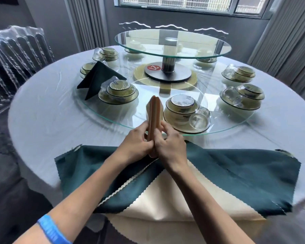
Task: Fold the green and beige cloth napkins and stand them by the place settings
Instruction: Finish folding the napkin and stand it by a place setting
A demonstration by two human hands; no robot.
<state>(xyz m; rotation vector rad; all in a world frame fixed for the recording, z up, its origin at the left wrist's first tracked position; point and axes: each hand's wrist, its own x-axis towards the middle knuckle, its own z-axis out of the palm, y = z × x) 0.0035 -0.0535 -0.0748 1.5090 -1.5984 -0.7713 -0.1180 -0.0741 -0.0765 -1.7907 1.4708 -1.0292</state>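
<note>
A narrow, tan-beige folded cloth napkin [153, 118] stands tilted away from the person at the near rim of the round glass turntable [113, 118], just beside the nearest stacked bowl-and-cup place setting [181, 111]; the left hand [137, 143] and right hand [169, 143] both curl round its lower end, pressing from either side, probably to keep the pleats tight so it will stand by itself; beneath the forearms lie flat dark green cloth napkins [236, 173] with pinked edges over flat cream ones [165, 196], apparently stock waiting to be folded; one dark green folded napkin [97, 78] already stands peaked at the far-left setting; the beige napkin's base is hidden by the fingers, so whether it touches the pale tablecloth [42, 111] cannot be told; the far settings blur behind the raised glass tier [173, 43].
</note>
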